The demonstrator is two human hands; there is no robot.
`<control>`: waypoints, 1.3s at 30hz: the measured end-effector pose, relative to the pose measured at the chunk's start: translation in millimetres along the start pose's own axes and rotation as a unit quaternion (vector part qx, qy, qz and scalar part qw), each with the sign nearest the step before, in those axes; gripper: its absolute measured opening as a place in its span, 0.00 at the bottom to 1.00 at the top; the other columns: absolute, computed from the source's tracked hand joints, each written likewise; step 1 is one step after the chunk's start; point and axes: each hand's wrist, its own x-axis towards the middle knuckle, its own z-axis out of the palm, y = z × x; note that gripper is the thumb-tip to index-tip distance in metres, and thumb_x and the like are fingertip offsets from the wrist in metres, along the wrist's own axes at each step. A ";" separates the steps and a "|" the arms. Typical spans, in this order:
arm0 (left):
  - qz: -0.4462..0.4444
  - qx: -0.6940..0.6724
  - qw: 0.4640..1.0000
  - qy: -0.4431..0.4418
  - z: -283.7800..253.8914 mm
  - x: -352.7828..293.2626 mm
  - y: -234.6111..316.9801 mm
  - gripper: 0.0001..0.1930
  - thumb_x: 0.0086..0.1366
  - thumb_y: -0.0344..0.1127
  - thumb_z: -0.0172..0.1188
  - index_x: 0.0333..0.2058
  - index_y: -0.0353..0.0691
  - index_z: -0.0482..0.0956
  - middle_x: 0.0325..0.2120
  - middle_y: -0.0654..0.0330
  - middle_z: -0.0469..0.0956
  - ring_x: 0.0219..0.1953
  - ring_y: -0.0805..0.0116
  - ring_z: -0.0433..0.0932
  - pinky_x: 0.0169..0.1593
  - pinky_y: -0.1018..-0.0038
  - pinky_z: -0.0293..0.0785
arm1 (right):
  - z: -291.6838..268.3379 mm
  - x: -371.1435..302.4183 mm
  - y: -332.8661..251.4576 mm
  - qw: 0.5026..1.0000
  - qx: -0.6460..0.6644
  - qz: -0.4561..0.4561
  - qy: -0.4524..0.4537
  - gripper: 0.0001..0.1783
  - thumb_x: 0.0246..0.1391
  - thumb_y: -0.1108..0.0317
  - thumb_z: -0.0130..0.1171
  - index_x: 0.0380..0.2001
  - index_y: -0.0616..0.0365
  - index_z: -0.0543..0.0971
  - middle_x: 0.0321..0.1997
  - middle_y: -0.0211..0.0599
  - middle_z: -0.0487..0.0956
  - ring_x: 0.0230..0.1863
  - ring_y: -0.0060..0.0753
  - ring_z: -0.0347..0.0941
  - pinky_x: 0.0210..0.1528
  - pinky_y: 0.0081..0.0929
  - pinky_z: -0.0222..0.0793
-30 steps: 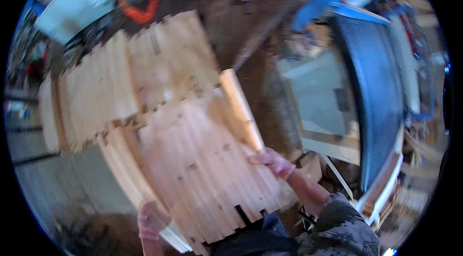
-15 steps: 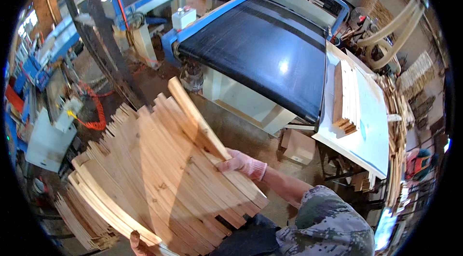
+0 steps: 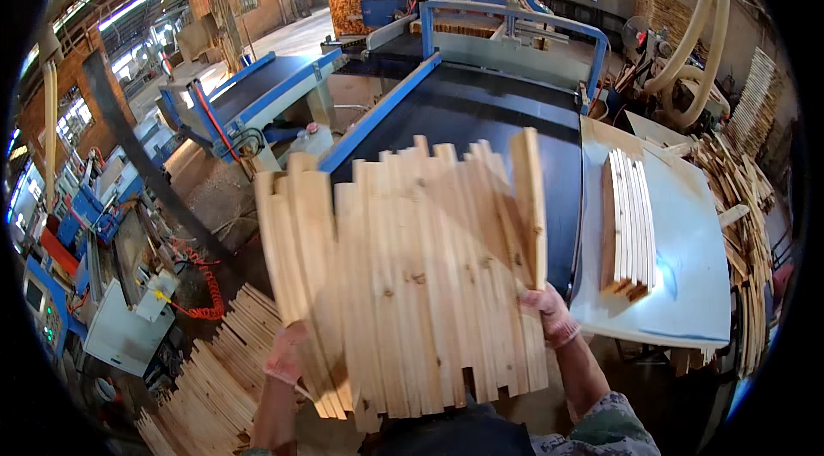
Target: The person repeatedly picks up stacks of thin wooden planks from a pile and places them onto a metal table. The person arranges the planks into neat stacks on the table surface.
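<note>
The left hand (image 3: 285, 353) and right hand (image 3: 551, 314) clasp opposite sides of a row of wooden strips (image 3: 412, 276) between them, apparently lifted but not laid down, with a black belt (image 3: 481, 104) beyond and a floor-level stack (image 3: 210, 374) untouched left of the left hand.

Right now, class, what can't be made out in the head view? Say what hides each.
- How far the left hand and right hand reach underneath: head view, hidden by the held wooden strips.
- Near part of the black belt: head view, behind those strips.
- Details on the blue control panel: head view, too small.
</note>
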 end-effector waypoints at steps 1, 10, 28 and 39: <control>-0.042 0.003 0.999 -0.019 15.2 23.2 -1.0 0.27 0.65 0.43 0.71 0.56 0.31 0.79 0.50 0.55 0.84 0.54 0.57 0.81 0.59 0.56 0.78 | 2.7 -3.8 -15.0 0.999 0.031 -0.008 0.016 0.35 0.50 0.60 0.70 0.59 0.67 0.75 0.45 0.34 0.82 0.44 0.30 0.79 0.50 0.29 0.77; -0.215 0.250 0.943 -0.047 100.1 239.1 -70.7 0.26 0.64 0.43 0.70 0.56 0.34 0.80 0.52 0.54 0.82 0.52 0.65 0.82 0.58 0.66 0.80 | -109.0 9.6 4.6 0.962 0.190 0.044 0.189 0.22 0.53 0.65 0.63 0.48 0.67 0.80 0.42 0.41 0.84 0.39 0.39 0.84 0.44 0.38 0.83; -0.098 0.825 0.550 -0.087 199.9 406.2 26.6 0.59 0.58 0.77 0.61 0.72 0.31 0.60 0.68 0.40 0.67 0.67 0.47 0.72 0.68 0.60 0.70 | -34.6 91.9 -36.7 0.939 0.096 0.038 0.329 0.21 0.60 0.62 0.63 0.52 0.61 0.78 0.47 0.39 0.84 0.48 0.37 0.82 0.54 0.38 0.80; 0.135 0.862 0.468 -0.141 144.0 391.4 48.7 0.51 0.67 0.67 0.57 0.74 0.33 0.56 0.76 0.40 0.52 0.78 0.42 0.47 0.80 0.47 0.33 | 51.1 224.3 -91.1 0.911 -0.236 0.149 0.302 0.42 0.72 0.34 0.45 0.67 0.64 0.72 0.59 0.51 0.82 0.56 0.47 0.82 0.61 0.43 0.76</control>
